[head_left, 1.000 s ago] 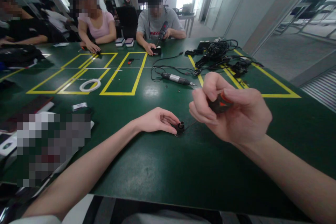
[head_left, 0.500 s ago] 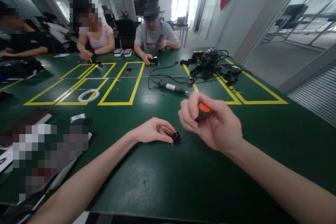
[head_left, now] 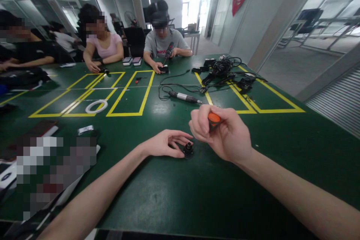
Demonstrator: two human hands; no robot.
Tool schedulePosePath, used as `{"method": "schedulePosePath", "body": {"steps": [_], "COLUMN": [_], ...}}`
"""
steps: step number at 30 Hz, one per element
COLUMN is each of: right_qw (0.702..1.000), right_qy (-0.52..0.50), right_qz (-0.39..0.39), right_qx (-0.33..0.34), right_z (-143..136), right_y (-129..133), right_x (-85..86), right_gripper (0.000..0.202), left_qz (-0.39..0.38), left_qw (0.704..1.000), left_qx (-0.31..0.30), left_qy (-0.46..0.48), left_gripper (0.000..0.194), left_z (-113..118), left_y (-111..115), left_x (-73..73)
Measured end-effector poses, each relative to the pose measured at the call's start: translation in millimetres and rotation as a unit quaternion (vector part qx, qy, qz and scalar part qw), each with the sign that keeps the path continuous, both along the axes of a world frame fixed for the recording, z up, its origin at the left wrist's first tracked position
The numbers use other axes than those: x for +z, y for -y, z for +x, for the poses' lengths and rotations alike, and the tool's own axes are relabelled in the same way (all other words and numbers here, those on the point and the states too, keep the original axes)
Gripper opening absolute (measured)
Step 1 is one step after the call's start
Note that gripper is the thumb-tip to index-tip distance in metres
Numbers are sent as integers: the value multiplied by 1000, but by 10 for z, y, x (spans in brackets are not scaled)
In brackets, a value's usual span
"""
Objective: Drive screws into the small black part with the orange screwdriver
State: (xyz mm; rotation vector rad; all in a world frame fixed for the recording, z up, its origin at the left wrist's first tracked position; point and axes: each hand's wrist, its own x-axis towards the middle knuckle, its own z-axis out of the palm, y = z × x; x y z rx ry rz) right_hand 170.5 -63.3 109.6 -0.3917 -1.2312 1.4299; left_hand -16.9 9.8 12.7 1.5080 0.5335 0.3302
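Low on the green table stands a small black round part (head_left: pixel 188 150) with a short tube on top. My left hand (head_left: pixel 165 143) curves around it, its thumb at the part's left side and fingertips behind it; the index finger is stretched past. Just to the right and higher, my right hand (head_left: pixel 223 131) is closed around a dark handle with an orange end (head_left: pixel 214 117), which looks like a screwdriver. The orange end faces me, and any shaft is hidden by the fingers. Beyond that hand lies a corded electric screwdriver (head_left: pixel 184 96).
Tangled black cables (head_left: pixel 222 71) lie at the back right. A white ring (head_left: pixel 96 106) rests on yellow tape outlines at the left. Nearer are a small white packet (head_left: pixel 85 130) and blurred flat items. Across the table, a person in grey (head_left: pixel 165 43) works with a power tool.
My right hand has shifted slightly left and down with the handle. My left index finger has straightened and lifted off from the black part. The view has tilted up a little.
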Motion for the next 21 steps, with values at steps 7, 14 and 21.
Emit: {"method": "schedulePosePath", "body": {"steps": [7, 14, 21], "right_qw": [999, 1000, 998], "right_qy": [-26, 7, -19], "right_qz": [-4, 7, -8], "right_qx": [40, 24, 55], "right_z": [2, 11, 15], "right_y": [22, -15, 7], "right_x": [-10, -9, -5], "right_gripper": [23, 41, 21], "left_qz": [21, 75, 84], "left_qw": [998, 995, 994], "left_qx": [45, 21, 70], "left_qy": [-34, -59, -21], "left_gripper": [49, 51, 56], "left_z": [14, 10, 52], "left_y": [5, 43, 133], "left_x": [-88, -19, -57]}}
